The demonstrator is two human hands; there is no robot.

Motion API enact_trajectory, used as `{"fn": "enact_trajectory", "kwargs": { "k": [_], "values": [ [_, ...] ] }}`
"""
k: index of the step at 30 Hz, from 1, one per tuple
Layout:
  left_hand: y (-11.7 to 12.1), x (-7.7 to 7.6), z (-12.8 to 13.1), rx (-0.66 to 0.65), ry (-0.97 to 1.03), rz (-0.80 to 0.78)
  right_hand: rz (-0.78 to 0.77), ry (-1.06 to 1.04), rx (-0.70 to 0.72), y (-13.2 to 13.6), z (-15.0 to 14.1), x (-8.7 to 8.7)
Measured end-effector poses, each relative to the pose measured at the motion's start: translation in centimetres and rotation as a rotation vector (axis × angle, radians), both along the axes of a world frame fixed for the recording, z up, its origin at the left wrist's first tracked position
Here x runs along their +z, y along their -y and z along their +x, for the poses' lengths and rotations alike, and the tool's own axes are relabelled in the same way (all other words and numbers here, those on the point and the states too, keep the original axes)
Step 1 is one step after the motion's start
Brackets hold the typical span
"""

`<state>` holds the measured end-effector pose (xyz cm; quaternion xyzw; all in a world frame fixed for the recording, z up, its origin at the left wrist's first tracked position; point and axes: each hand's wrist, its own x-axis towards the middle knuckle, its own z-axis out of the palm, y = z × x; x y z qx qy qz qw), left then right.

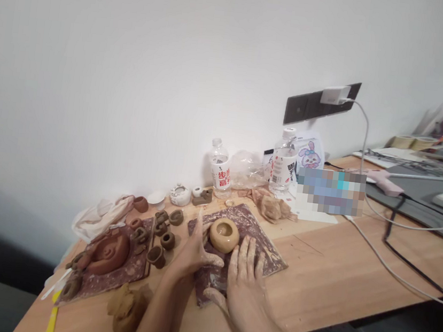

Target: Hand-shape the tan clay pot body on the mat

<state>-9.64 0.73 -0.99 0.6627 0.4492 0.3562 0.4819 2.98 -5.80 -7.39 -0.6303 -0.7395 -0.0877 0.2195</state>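
A small round tan clay pot (224, 234) sits on a clay-stained reddish cloth (260, 246) on the wooden table. My left hand (195, 251) lies open beside the pot's left side, fingers stretched toward it, thumb near its base. My right hand (243, 282) rests flat on the cloth just in front of the pot, fingers spread and smeared with clay. Neither hand holds anything.
Left of the cloth lie several small brown clay cups (157, 255) and a spiral clay piece (109, 253). A clay lump (127, 308) sits near the front edge. Two water bottles (284, 160) stand by the wall. Cables (393, 246) cross the table on the right.
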Motion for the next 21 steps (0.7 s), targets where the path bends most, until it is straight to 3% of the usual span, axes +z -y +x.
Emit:
{"fn": "enact_trajectory", "kwargs": {
  "k": [10, 21],
  "values": [
    [-0.3, -0.8, -0.4, -0.005, -0.039, 0.056, -0.100, 0.017, 0.001, -1.2, 1.0, 0.8],
    [-0.3, -1.3, -0.8, 0.001, -0.052, 0.009, -0.087, 0.005, -0.017, -1.7, 0.9, 0.1]
  ]
}}
